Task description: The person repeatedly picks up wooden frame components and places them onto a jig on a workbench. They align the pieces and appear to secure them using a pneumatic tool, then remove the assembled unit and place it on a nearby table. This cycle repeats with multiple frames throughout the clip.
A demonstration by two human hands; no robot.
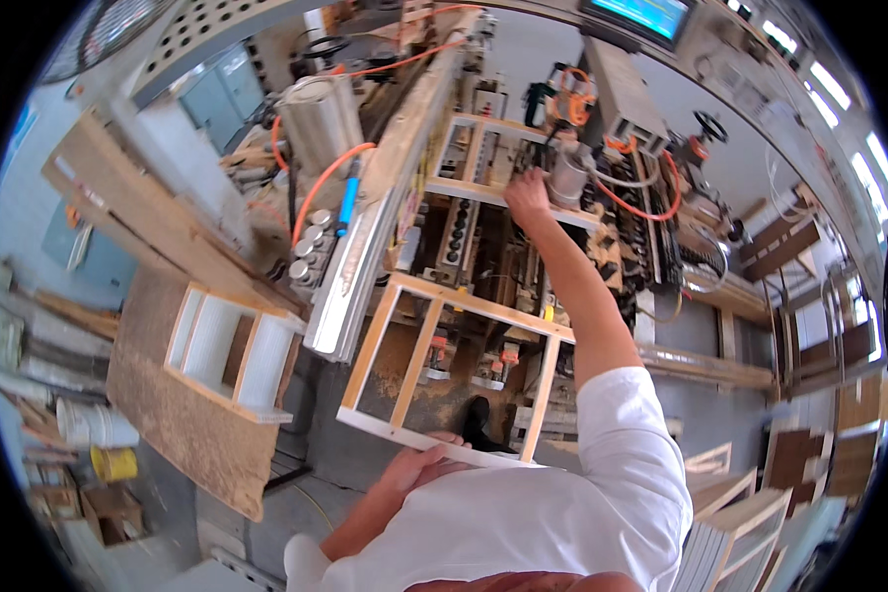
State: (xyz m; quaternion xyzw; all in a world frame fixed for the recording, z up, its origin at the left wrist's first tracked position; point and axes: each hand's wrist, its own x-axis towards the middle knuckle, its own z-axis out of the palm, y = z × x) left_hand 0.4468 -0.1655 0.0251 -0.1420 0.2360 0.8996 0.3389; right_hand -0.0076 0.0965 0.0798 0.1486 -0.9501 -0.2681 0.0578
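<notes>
Beyond the nearer wooden frame [418,361] glows an unreadably small blue screen [643,16]

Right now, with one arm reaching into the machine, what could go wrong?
Pinched fingers: the right hand is right beside the grey cylinder, so any movement there might catch it.
A slipping frame: only the left hand is at the near frame, on its closest rail, so it could tilt.
A snag: the orange hose loops right of the reaching arm, which might brush it if it swings that way.
</notes>
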